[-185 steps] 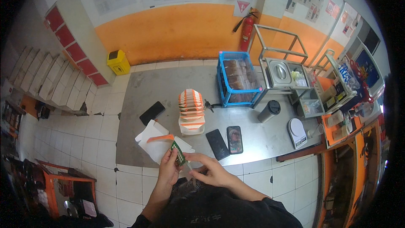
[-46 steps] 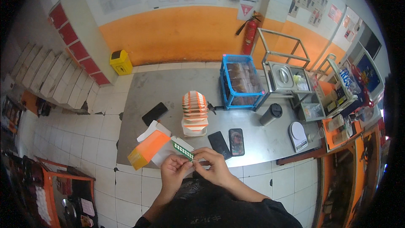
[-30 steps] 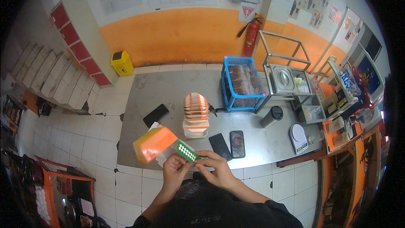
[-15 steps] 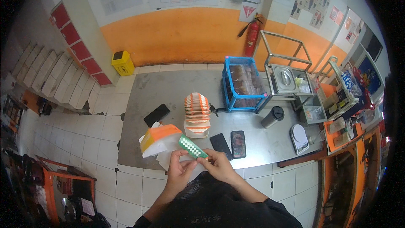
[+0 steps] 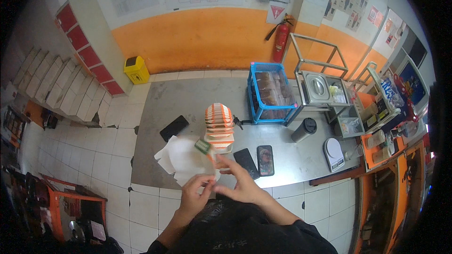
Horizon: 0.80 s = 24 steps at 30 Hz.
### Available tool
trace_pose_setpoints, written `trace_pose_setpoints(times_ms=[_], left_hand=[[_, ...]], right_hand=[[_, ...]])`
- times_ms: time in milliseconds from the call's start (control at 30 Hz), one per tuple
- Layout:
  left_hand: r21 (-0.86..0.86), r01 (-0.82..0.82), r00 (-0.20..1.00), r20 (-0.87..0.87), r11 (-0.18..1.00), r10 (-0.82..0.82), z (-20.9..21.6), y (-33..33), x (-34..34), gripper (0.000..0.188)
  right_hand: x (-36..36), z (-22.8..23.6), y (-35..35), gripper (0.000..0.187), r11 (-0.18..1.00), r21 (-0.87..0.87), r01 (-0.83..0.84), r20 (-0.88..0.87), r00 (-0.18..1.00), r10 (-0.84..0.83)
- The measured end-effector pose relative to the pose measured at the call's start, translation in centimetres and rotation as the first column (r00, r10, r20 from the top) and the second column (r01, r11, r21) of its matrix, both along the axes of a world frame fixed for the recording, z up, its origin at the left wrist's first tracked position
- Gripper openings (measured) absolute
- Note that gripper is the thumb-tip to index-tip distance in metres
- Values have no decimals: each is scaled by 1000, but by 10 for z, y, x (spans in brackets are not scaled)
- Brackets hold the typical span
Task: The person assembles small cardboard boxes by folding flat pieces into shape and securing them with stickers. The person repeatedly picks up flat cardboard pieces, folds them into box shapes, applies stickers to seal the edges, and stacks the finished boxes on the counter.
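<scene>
A paper carton piece [image 5: 210, 163], green at its far end with an orange and white part, stands nearly edge-on before me, slightly blurred. My left hand [image 5: 197, 192] pinches its near end with curled fingers. Beside its right edge is my right hand [image 5: 241, 182], thumb and fingers spread apart; whether the fingertips touch the carton I cannot tell. White flat carton sheets [image 5: 181, 157] lie on the table just beyond my left hand. Further off stands a row of nested orange and white paper cartons [image 5: 219, 124].
The steel table [image 5: 188, 96] carries a black phone [image 5: 173, 128], two more phones [image 5: 246, 163] [image 5: 265, 161], a dark-lidded tumbler [image 5: 304, 130], a white kitchen scale [image 5: 334, 154] and a blue crate [image 5: 272, 91] of bagged brown goods. A metal rack [image 5: 325, 84] stands at the right.
The green checked carton has turned from face-on to nearly edge-on. My right hand's fingers have spread. The orange and yellow carton surface at the left is gone from view; white sheets show there.
</scene>
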<state>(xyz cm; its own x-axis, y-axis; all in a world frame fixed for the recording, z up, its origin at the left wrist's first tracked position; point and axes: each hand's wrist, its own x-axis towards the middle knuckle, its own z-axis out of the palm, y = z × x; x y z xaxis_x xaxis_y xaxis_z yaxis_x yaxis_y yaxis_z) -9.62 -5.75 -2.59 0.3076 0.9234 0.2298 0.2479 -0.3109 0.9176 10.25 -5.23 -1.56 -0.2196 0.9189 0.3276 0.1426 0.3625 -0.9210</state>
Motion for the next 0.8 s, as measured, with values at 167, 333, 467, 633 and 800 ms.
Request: trace_pose_setpoints(times_ms=[167, 333, 467, 633, 800], left_hand=[[-250, -76, 851, 489, 965, 194, 6, 2, 8, 21], [-178, -195, 899, 361, 964, 249, 0, 4, 7, 18], [-169, -361, 849, 347, 917, 398, -12, 7, 16, 8], [107, -470, 866, 248, 876, 434, -14, 7, 17, 8], [262, -363, 932, 101, 894, 349, -11, 2, 12, 13]], right_hand=[[-5, 5, -2, 47, 995, -57, -88, -7, 996, 87], [-6, 4, -10, 25, 963, -202, 176, 10, 984, -177], [-13, 4, -9, 22, 960, -171, 223, 56, 975, -217], [-16, 5, -5, 17, 993, -68, 99, -113, 988, -106], [-7, 6, -6, 19, 995, -82, 50, -160, 985, -62]])
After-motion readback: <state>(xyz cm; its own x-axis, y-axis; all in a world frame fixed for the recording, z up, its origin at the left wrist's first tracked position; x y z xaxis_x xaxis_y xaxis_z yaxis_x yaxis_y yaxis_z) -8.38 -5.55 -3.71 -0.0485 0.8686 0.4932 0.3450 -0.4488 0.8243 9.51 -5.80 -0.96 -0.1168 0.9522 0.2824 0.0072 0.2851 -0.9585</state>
